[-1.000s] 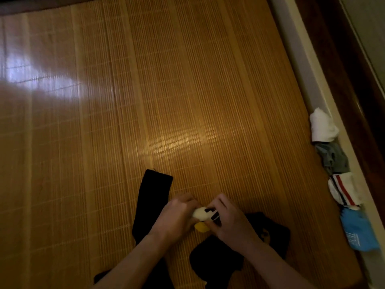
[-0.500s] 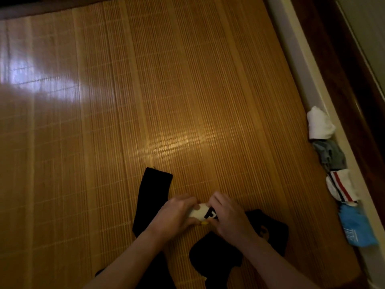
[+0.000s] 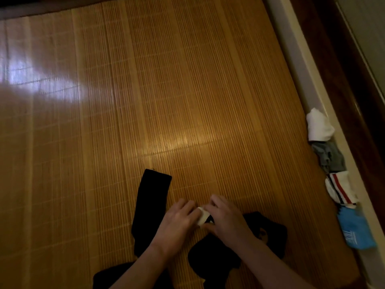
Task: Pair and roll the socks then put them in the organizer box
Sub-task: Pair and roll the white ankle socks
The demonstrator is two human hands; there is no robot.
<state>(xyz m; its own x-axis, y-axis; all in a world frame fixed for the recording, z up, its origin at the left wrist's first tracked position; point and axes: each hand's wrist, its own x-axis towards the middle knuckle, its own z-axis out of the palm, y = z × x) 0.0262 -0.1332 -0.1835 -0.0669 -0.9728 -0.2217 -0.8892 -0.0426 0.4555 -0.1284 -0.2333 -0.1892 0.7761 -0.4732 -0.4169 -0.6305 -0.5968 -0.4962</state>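
Pinching one white sock roll (image 3: 202, 216), left hand (image 3: 177, 224) and right hand (image 3: 227, 220) meet; blue sock (image 3: 354, 230) lettering unreadable.

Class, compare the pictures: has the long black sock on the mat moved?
No. The long black sock lies where it did, equally far from the white sock roll at the edge.

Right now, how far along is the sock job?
Done: a white bundle, grey bundle, striped bundle and blue bundle line the right edge of the mat; whether that is the organizer box I cannot tell. In hand: the left hand and right hand both grip a small white roll. Left: a long black sock lies flat by the left hand, and a dark sock pile sits under the right wrist, all unrolled.
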